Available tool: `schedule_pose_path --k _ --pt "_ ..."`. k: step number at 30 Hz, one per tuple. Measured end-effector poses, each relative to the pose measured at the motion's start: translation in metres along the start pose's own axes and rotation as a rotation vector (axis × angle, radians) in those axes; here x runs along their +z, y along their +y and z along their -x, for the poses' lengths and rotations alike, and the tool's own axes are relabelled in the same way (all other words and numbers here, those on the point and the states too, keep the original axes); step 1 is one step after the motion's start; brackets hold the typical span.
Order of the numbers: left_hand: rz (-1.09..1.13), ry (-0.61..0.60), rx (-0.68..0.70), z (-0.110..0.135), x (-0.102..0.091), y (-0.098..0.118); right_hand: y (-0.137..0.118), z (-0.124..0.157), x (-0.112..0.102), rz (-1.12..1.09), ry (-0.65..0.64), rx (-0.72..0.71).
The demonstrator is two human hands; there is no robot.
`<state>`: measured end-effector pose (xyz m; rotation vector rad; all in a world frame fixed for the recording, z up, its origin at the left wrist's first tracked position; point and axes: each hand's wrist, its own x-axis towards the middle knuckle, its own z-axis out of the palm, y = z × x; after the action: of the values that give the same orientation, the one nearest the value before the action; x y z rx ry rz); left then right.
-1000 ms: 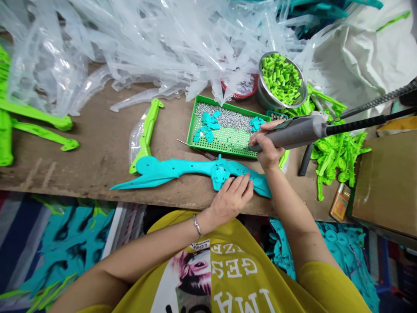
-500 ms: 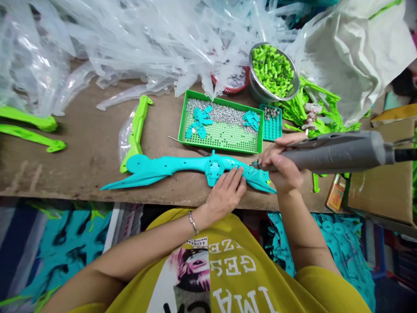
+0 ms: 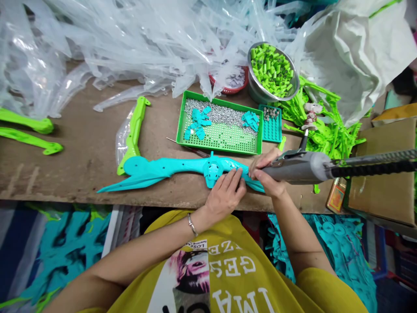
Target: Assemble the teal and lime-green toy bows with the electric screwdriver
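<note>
A long teal plastic toy bow part (image 3: 182,165) lies flat along the front of the table. My left hand (image 3: 225,191) rests on it just right of its round hub, fingers stretched out and lying on the surface; its thumb is hidden. My right hand (image 3: 269,174) is wrapped round the front of a grey electric screwdriver (image 3: 299,167), held tilted over the part's right end. The tool's tip is hidden behind my fingers. Behind the part, a green tray (image 3: 221,145) holds many silver screws (image 3: 224,115) and small teal pieces (image 3: 197,124).
A metal bowl (image 3: 252,89) of lime-green cylinders (image 3: 272,67) stands behind the tray, beside a red basket (image 3: 234,90). Clear plastic parts (image 3: 130,48) pile up at the back. Lime-green parts (image 3: 325,130) and a cardboard box (image 3: 384,182) are on the right. A lime-green limb (image 3: 133,134) lies at left.
My right hand has moved left and closer to the teal part with the screwdriver, whose rear end now points more towards me. My left hand stays on the part.
</note>
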<state>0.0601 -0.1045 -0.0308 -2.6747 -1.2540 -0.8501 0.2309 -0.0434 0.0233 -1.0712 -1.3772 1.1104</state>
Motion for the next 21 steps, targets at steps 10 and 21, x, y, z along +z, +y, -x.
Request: schedule_pose_path --k 10,21 --pt "-0.023 0.003 -0.002 0.001 0.0 0.001 -0.008 -0.069 0.006 -0.102 0.324 -0.33" --pt "-0.038 -0.061 -0.009 0.001 -0.005 0.001 0.022 -0.087 0.01 -0.017 0.331 -0.215"
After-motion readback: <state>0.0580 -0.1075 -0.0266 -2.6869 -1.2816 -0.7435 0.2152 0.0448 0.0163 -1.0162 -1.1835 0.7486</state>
